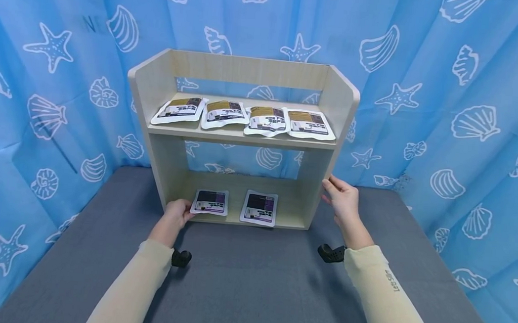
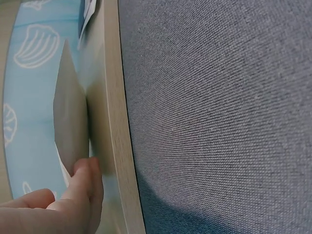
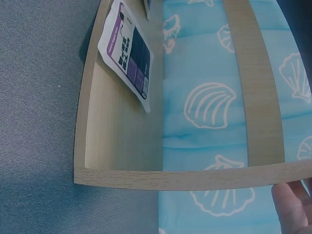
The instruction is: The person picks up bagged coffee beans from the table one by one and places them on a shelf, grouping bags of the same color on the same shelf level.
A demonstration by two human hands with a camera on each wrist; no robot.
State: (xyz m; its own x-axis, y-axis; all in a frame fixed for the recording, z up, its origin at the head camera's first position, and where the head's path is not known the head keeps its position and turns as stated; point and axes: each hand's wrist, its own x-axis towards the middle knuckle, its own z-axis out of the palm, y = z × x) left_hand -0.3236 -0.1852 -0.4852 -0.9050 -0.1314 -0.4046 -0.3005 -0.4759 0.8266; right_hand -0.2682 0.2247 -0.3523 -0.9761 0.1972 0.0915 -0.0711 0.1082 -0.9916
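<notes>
A two-tier wooden shelf (image 1: 226, 136) stands on the grey cloth. At the left end of its lower board, my left hand (image 1: 179, 211) holds the left edge of a white pouch with a black and purple label (image 1: 210, 202). The left wrist view shows fingers (image 2: 90, 170) against the underside of this tilted pouch (image 2: 70, 112), its far end raised from the board. My right hand (image 1: 342, 196) grips the shelf's right side panel, with a fingertip (image 3: 287, 200) at the panel's edge in the right wrist view.
A second purple-labelled pouch (image 1: 259, 208) lies on the lower board, right of the first. Several pouches with gold and black labels, one of them leftmost (image 1: 180, 109), lie in a row on the upper board. Behind hangs a blue seashell curtain (image 1: 413, 57).
</notes>
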